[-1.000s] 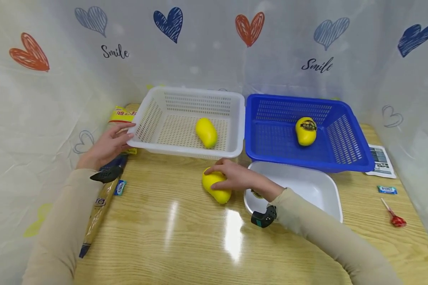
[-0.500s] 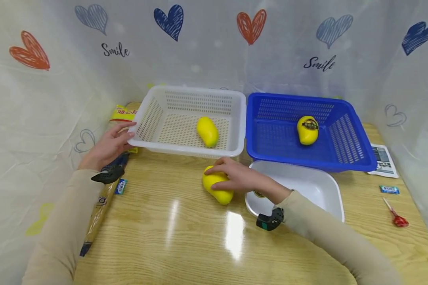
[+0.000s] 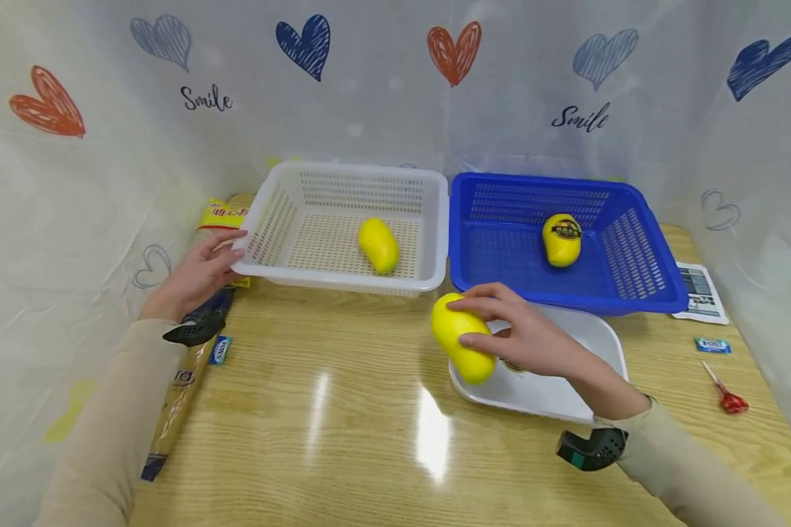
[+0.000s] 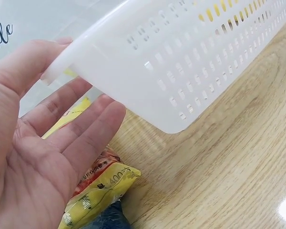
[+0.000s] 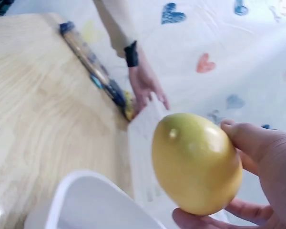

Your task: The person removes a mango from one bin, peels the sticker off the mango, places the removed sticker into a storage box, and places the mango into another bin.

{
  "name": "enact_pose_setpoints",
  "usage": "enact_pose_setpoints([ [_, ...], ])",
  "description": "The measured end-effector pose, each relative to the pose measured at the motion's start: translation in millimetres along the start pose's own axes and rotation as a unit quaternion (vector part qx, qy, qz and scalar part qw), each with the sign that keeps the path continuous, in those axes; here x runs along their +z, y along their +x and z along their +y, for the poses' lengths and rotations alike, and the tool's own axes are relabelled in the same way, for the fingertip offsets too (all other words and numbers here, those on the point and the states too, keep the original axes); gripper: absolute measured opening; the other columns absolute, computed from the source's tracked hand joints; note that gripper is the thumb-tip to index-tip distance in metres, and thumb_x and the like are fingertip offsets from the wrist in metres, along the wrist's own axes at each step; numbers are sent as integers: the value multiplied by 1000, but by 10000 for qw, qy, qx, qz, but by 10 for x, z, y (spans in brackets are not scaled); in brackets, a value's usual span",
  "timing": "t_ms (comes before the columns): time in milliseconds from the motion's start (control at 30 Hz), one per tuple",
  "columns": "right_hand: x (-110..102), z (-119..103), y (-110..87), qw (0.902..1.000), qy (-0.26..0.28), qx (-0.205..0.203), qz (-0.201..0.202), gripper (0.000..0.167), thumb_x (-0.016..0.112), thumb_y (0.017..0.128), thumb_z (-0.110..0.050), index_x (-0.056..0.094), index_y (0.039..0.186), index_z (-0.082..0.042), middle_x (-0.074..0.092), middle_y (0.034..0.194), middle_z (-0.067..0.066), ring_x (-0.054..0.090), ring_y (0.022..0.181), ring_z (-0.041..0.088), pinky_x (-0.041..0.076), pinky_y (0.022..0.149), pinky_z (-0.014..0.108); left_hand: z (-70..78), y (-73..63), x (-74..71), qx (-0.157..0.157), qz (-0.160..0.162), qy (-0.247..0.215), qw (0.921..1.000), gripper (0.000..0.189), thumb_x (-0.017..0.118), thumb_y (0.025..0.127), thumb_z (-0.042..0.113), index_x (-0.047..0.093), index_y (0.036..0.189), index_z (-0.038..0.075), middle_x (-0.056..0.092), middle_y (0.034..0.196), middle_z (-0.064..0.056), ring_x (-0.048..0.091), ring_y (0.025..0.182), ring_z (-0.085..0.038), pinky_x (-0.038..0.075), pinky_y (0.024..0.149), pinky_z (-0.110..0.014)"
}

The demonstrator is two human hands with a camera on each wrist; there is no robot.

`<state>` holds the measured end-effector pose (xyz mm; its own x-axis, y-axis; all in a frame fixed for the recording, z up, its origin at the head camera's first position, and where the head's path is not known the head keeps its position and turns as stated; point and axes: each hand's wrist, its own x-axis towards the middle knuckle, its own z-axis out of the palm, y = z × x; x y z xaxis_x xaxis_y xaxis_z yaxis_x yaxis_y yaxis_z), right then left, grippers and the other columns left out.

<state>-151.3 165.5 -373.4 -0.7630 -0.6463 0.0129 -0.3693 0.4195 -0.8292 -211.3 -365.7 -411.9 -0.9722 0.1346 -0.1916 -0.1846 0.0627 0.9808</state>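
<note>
My right hand (image 3: 524, 333) holds a yellow mango (image 3: 458, 333) between thumb and fingers, above the left end of a white tray (image 3: 567, 395). In the right wrist view the mango (image 5: 195, 162) is off the table, its plain side showing. Under that hand a patch of dark label (image 3: 513, 364) shows; what bears it is hidden. My left hand (image 3: 201, 271) grips the left rim of a white slotted basket (image 3: 343, 277), thumb over the rim and fingers beneath, as the left wrist view shows. Inside this basket lies a plain mango (image 3: 379, 245). A blue basket (image 3: 527, 291) holds a mango with a dark label (image 3: 562, 241).
Beside my left forearm lie a yellow food packet (image 3: 224, 214), a long brown packet (image 3: 178, 402) and a small blue wrapped sweet (image 3: 220, 350). At the right are a white printed packet (image 3: 701, 294), another wrapped sweet (image 3: 712, 345) and a red lollipop (image 3: 732, 401). A patterned sheet stands behind.
My right hand has lifted the mango off the table and carried it right, over the white tray's left edge. My left hand has stayed at the white basket's rim.
</note>
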Motion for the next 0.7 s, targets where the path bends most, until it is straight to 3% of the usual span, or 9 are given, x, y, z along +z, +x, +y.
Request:
enact_pose_setpoints([
  [167,-257,9,-130,9954,80,302,904,43,62,98,-25,55,139,-20,43,142,5,52,119,32,50,89,26,-3,-26,-28,-53,-5,80,10000,53,51,102,23,32,150,15,32,149,-10,56,111,-10,52,88,-27],
  [367,-485,-9,-61,9848,581,718,1471,49,61,98,-31,49,145,-26,38,148,3,53,122,38,53,81,20,-14,-26,-55,-80,-13,82,9999,53,52,102,23,32,151,16,31,150,-9,56,112,-9,52,88,-26],
  [500,-569,-49,125,9792,633,821,1742,49,62,96,-38,51,143,-30,38,144,1,57,117,34,54,78,22,-10,-15,-47,-75,-18,-3,10000,51,52,102,22,34,150,17,33,148,-7,57,111,-9,53,88,-26],
  [700,-633,-52,626,9779,342,1025,1789,56,62,92,-51,50,143,-33,38,142,5,56,121,31,53,90,37,-4,8,-24,-3,-67,-64,10000,50,53,101,21,36,148,17,39,144,-4,58,110,-9,53,88,-27],
])
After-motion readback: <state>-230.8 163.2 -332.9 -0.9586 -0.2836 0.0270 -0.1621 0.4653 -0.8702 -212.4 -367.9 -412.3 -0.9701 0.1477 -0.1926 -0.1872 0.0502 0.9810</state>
